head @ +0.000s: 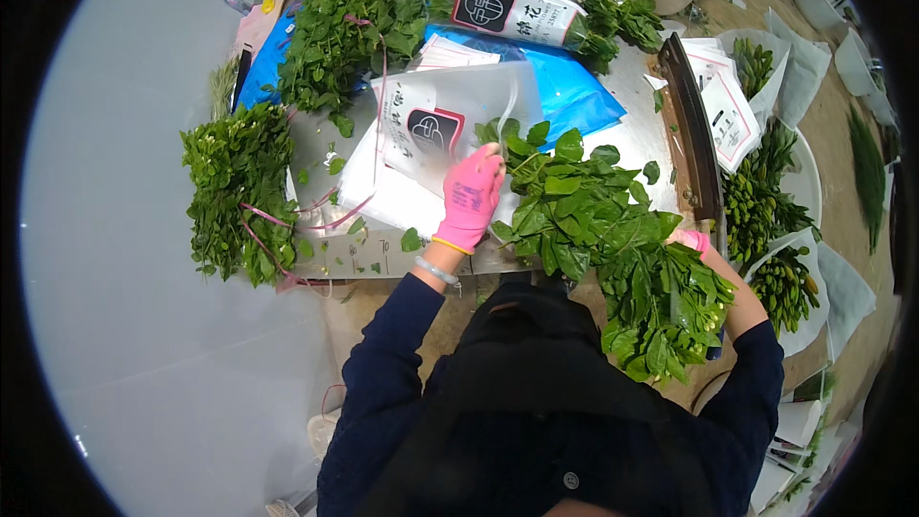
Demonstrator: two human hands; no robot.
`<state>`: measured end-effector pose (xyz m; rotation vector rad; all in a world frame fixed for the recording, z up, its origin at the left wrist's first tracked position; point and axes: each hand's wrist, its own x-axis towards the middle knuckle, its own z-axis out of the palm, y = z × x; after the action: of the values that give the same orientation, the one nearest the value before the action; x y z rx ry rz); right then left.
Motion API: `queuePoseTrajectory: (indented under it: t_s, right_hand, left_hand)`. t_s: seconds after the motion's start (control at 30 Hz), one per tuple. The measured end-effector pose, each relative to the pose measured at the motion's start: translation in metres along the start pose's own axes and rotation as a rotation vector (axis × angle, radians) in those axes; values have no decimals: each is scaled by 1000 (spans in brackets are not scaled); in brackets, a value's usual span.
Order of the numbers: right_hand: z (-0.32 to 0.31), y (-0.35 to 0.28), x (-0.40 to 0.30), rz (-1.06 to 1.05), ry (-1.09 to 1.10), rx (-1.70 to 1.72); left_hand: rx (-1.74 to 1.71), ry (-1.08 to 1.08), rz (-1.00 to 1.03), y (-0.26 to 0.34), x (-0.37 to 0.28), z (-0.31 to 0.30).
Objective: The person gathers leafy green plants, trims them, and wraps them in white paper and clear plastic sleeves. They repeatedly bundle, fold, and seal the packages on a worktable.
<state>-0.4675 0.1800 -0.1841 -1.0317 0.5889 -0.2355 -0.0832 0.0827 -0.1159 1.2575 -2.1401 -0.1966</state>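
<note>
My left hand (470, 197), in a pink rubber-coated glove, pinches the edge of a see-through plastic flower sleeve (459, 108) printed with writing and a dark emblem. The sleeve lies on the metal worktable, over white sheets (402, 201). My right hand (691, 239), also in a pink glove, is wrapped around a large bunch of green leafy stems (581, 208) with small pale buds; the leaves hide most of its fingers. One end of this bunch touches the sleeve beside my left fingers. Its other end hangs over the table's front edge, near my body.
Leafy bunches (352, 29) (240, 194), some tied with pink ribbon (316, 224), lie at the left. Behind are a filled sleeve (517, 11) and blue plastic (567, 86). A raised metal rail (689, 122) bounds the table's right side. Wrapped lily bunches (782, 287) stand beyond it.
</note>
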Motion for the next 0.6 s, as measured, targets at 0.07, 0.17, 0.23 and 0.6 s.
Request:
queuePoseTrajectory:
  t_s: [0.07, 0.17, 0.23, 0.6]
  right_hand:
    - [-5, -5, 10, -4, -6, -3]
    - [-13, -12, 25, -8, -15, -16]
    - [-21, -15, 33, -24, -14, -41]
    - [-7, -44, 70, -130, 161, 284]
  left_hand:
    - [-51, 169, -25, -6, 7, -7]
    - [-95, 242, -4, -5, 13, -21]
    - [-123, 178, 0, 14, 14, -33]
    - [-47, 221, 10, -1, 1, -63]
